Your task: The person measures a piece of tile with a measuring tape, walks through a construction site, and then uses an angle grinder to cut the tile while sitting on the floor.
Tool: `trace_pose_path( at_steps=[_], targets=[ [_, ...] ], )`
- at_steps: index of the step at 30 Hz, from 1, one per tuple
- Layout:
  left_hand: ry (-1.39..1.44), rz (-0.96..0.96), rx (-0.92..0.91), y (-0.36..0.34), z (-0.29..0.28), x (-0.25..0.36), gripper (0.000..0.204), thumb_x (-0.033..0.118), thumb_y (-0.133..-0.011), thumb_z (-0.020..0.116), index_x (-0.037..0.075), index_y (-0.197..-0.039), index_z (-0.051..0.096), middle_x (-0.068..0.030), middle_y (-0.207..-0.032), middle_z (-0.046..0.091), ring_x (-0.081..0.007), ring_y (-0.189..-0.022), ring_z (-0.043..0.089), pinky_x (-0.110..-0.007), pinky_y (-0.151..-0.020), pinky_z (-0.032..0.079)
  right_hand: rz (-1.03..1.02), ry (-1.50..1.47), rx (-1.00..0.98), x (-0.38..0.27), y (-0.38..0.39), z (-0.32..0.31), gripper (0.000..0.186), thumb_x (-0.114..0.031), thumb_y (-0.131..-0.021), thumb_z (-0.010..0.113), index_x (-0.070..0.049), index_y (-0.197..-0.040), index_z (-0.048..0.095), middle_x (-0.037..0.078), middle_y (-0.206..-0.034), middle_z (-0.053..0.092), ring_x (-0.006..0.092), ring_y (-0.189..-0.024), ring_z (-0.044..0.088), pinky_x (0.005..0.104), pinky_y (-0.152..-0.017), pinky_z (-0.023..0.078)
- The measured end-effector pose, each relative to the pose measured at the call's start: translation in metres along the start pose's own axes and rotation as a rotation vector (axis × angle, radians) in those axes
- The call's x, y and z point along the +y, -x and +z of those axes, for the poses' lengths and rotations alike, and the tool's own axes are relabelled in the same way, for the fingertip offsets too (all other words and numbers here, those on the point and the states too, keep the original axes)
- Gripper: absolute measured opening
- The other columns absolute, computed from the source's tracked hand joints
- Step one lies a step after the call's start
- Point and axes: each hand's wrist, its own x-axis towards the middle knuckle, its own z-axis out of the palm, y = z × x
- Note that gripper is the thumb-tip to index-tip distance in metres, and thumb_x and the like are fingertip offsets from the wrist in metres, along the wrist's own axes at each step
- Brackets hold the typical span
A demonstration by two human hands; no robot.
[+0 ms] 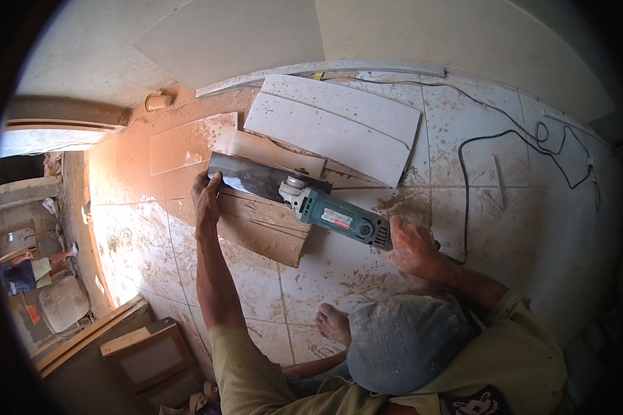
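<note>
My left hand grips the left end of a dark, glossy strip of tile, which lies over a dusty tan board. My right hand holds the rear handle of a teal angle grinder. The grinder's disc head is at the right end of the dark strip; whether it touches the strip I cannot tell.
Pale tile pieces and thinner offcuts lie behind. A long straightedge runs along the wall, with a black cable at right. A brown cup, cartons and a doorway are leftward; my bare foot is below.
</note>
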Motion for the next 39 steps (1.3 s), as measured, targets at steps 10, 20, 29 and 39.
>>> trace_pose_path(
  at_steps=[10,20,29,39],
  targets=[
    [0.022,-0.002,0.0,0.002,0.001,0.003,0.035,0.012,-0.091,0.063,-0.008,-0.118,0.053,-0.0089,-0.101,0.064,-0.0132,-0.088,0.059,-0.025,-0.08,0.047,0.004,-0.038,0.024,0.004,0.003,0.002,0.048,-0.021,-0.071,0.073,0.006,-0.099,0.043,0.024,-0.08,0.062,0.0408,-0.073,0.065,0.0471,-0.064,0.053],
    [0.036,-0.005,0.02,-0.001,0.001,-0.002,0.034,0.013,-0.09,0.065,-0.005,-0.117,0.055,-0.007,-0.098,0.064,-0.011,-0.084,0.057,-0.023,-0.076,0.045,0.069,0.015,0.032,0.002,0.006,0.001,0.045,-0.02,-0.071,0.07,0.003,-0.099,0.043,0.024,-0.082,0.063,0.042,-0.074,0.065,0.0496,-0.066,0.053],
    [-0.009,-0.003,0.02,0.001,0.002,0.003,0.033,0.012,-0.09,0.064,-0.007,-0.116,0.055,-0.0071,-0.099,0.064,-0.0117,-0.085,0.058,-0.024,-0.076,0.046,0.081,-0.014,0.013,0.007,0.009,-0.001,0.053,-0.025,-0.068,0.076,0.002,-0.099,0.043,0.024,-0.084,0.063,0.0422,-0.077,0.065,0.0487,-0.069,0.053],
    [0.043,0.002,0.025,-0.001,0.002,0.0,0.032,0.011,-0.09,0.063,-0.007,-0.115,0.055,-0.0053,-0.095,0.064,-0.01,-0.081,0.056,-0.023,-0.072,0.044,0.098,-0.024,0.026,0.007,0.012,-0.003,0.048,-0.023,-0.068,0.074,0.003,-0.097,0.045,0.024,-0.084,0.062,0.042,-0.078,0.065,0.0481,-0.07,0.053]
  ],
)
